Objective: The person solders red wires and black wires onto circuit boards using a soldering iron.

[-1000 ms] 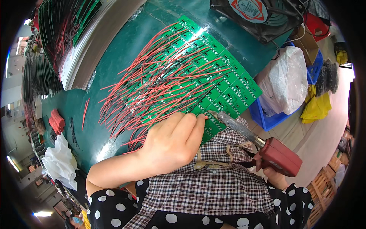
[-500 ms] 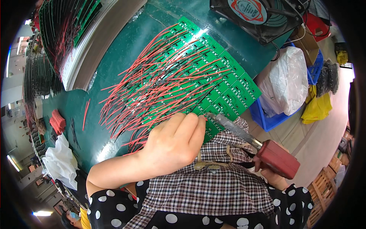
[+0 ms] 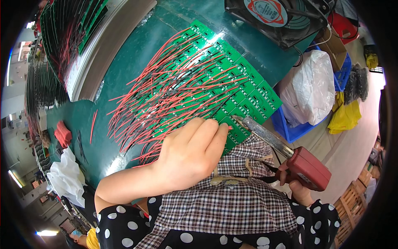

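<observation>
A green circuit board panel (image 3: 259,93) lies on the table, with many red and black wires (image 3: 166,95) fanning off it to the left. Over the panel's near edge, my left hand (image 3: 188,153) is closed in a pinch, a red wire end just showing at its fingertips. My right hand (image 3: 299,191) grips the dark red handle of a soldering iron (image 3: 309,168), partly hidden behind it. The iron's tip points left, close to my left fingertips and above the near part of the panel. From this view I cannot tell whether the tip touches it.
Stacked wired boards (image 3: 68,37) stand at the far left beside a thick pale stack (image 3: 112,33). A black fan (image 3: 273,20) sits at the back right. Right of the table is a blue crate (image 3: 290,133) with a white plastic bag (image 3: 311,83). Loose red wires (image 3: 93,126) lie left.
My left fingertips have shifted slightly right. The soldering iron has moved a little to the right and up, with its handle swung outward. The panel sits marginally further left.
</observation>
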A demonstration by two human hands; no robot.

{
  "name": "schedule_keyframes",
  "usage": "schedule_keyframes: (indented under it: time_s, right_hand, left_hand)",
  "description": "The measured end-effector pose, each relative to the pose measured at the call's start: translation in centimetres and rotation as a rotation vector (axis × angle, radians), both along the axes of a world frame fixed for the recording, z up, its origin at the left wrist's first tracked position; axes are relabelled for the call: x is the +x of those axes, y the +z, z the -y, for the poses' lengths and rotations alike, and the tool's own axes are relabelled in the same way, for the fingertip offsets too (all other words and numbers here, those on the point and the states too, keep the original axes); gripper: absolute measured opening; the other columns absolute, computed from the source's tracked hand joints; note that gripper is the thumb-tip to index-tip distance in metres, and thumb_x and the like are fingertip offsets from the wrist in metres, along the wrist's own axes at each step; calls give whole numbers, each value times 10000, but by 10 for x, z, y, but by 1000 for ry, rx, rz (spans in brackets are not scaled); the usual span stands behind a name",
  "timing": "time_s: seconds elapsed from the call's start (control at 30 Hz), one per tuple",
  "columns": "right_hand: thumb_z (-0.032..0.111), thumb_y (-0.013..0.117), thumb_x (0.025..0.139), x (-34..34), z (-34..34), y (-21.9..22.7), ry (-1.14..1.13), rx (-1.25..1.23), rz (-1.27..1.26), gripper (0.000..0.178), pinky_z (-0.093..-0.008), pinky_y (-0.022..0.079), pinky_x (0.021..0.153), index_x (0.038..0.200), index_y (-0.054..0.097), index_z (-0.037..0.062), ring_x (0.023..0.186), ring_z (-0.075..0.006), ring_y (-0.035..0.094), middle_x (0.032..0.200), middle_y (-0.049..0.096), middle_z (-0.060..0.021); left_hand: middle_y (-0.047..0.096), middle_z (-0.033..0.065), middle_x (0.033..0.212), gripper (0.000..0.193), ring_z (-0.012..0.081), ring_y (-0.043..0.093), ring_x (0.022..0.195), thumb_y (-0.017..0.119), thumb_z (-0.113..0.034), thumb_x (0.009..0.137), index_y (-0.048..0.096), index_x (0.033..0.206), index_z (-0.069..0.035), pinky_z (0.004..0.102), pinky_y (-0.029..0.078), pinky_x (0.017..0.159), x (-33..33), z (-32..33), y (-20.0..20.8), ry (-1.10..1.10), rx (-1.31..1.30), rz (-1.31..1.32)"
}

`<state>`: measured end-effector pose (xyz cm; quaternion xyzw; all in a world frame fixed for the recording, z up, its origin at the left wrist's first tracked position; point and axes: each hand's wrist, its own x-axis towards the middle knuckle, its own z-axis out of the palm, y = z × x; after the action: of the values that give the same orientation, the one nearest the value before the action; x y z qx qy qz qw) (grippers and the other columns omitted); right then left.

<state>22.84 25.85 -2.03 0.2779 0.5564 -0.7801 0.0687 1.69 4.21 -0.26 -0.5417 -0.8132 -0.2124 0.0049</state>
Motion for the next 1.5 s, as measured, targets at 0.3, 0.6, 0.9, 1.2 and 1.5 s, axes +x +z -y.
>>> schedule_keyframes:
  time_s: [0.3, 0.6, 0.9, 1.2, 1.5]
  right_hand:
    - [375, 759, 698, 2, -6, 0, 129, 243, 14, 502, -243, 452, 566, 950, 596, -28, 615, -136, 589, 772, 594, -62]
    - [266, 730, 713, 14, -9, -15, 162, 493, -126, 362, -278, 487, 585, 942, 618, 8, 653, -183, 627, 824, 631, -61]
    - [167, 799, 636, 20, -14, -15, 229, 393, -11, 587, -285, 501, 579, 1094, 512, -59, 648, -190, 618, 880, 634, -120]
    - [250, 844, 625, -7, -5, 9, -124, -109, 39, 742, -236, 480, 597, 1173, 452, -61, 685, -137, 596, 922, 624, -118]
    - [173, 769, 674, 15, -15, -7, 119, 368, 76, 365, -284, 473, 589, 946, 600, -1, 680, -187, 603, 861, 624, -89]
  left_hand:
    - [549, 69, 754, 324, 198, 554, 610, 610, -10, 594, 650, 913, 21, 299, 451, 507, 1, -6, -1, 54, 0, 19]
    - [540, 61, 744, 309, 190, 547, 598, 621, 8, 600, 649, 908, 20, 296, 444, 499, 1, -7, -1, 68, -21, 7]
    - [536, 61, 745, 314, 191, 540, 598, 624, 14, 594, 647, 907, 19, 298, 441, 497, 2, -6, 1, 75, -35, 13]
    - [547, 67, 749, 328, 200, 552, 603, 617, 11, 583, 649, 909, 19, 299, 449, 501, -4, -17, 1, 62, 43, 34]
    - [547, 66, 725, 323, 192, 546, 593, 608, 1, 578, 649, 898, 27, 292, 441, 483, -7, -25, -3, 30, 36, -5]
